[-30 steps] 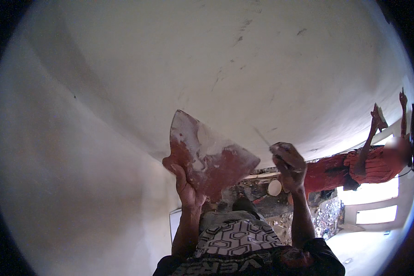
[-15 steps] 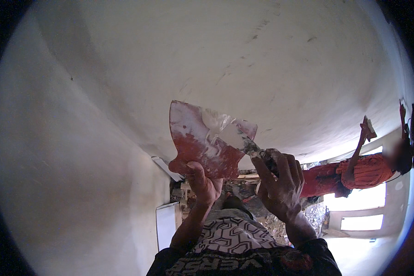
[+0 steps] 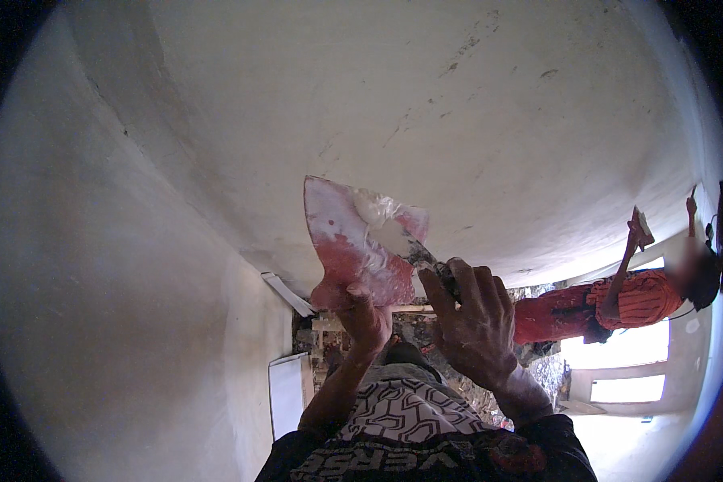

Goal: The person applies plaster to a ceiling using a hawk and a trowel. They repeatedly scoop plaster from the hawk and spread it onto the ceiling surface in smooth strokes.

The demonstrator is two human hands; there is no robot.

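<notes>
My left hand [image 3: 363, 315] grips the lower edge of a red, putty-smeared flat board [image 3: 353, 249] and holds it up in front of the pale ceiling [image 3: 394, 96]. A lump of white putty [image 3: 376, 210] sits on the board's upper part. My right hand [image 3: 474, 321] is closed on the handle of a putty knife [image 3: 414, 251], whose blade lies against the board just below the white lump.
A pale wall [image 3: 120, 305] curves down the left side. At the right another person in an orange shirt [image 3: 618, 301] reaches up to the ceiling with a tool, in front of a bright window [image 3: 618, 365]. A white panel [image 3: 285, 394] and rubble lie on the floor below.
My right hand has moved left to the board and laid the knife's blade on it. The board has risen and shifted slightly right, closer to the ceiling.
</notes>
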